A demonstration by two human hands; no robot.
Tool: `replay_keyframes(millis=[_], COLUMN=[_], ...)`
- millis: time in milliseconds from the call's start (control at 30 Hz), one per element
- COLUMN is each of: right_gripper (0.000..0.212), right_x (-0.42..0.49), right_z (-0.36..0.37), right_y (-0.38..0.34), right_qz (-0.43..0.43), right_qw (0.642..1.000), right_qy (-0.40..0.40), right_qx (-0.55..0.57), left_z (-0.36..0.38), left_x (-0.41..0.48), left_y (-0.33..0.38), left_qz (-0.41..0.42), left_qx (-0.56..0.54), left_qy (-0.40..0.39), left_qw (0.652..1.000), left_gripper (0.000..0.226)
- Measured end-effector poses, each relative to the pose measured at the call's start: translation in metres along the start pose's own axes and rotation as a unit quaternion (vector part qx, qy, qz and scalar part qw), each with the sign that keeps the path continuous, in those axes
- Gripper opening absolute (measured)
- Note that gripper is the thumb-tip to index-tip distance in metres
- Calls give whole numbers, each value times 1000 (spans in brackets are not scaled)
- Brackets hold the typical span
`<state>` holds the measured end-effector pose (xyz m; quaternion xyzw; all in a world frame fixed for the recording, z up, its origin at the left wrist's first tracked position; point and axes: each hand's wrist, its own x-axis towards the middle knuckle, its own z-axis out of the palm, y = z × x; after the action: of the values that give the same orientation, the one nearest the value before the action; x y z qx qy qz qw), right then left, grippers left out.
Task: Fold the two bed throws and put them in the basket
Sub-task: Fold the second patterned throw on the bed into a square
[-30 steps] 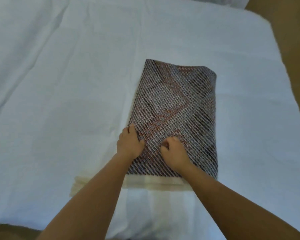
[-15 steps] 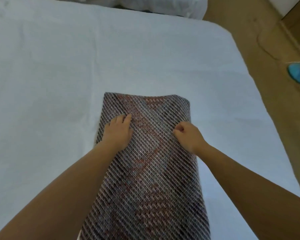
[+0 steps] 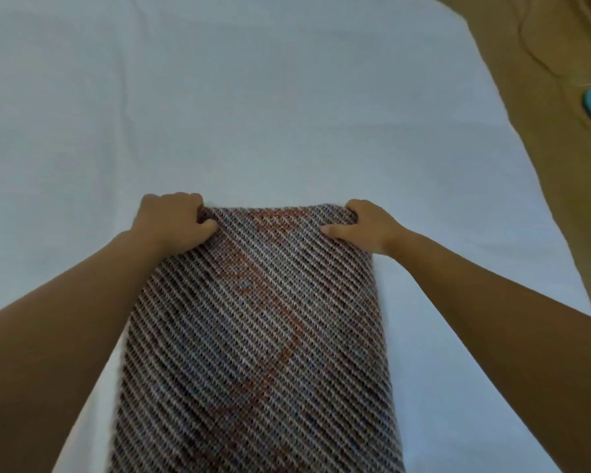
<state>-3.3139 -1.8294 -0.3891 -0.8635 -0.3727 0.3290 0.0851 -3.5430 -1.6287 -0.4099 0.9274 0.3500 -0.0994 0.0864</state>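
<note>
Having slid up to mid-frame, the left hand and right hand grip the far corners of the throw, likely for another fold.

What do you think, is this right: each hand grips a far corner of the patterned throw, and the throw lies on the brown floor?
Not quite. In the head view the patterned throw lies on the white bed sheet, not on the brown floor. The rest holds: the left hand and the right hand each grip a far corner of it.
</note>
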Motion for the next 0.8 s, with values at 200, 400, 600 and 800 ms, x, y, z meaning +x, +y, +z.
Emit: replay_keyframes(millis=[200,400,600,800], right_gripper=[52,45,62,38], right_x=[24,24,8,-22], right_z=[-6,13,26,12], right_y=[2,3,8,-3], right_qz=[-1,54,100,73], right_qw=[997,985,959,959], right_qy=[30,139,50,70], right_qx=[-71,82,260,264], left_z=[2,6,1,-7], left_x=[9,10,2,-31], left_y=[-25,-38,-37,-21], left_qz=[-14,-31,-62,-52], left_qx=[70,-37,-75,-37], left_qy=[-19,-22,-225,-91], left_qw=[997,999,970,994], left_gripper=[46,65,70,39])
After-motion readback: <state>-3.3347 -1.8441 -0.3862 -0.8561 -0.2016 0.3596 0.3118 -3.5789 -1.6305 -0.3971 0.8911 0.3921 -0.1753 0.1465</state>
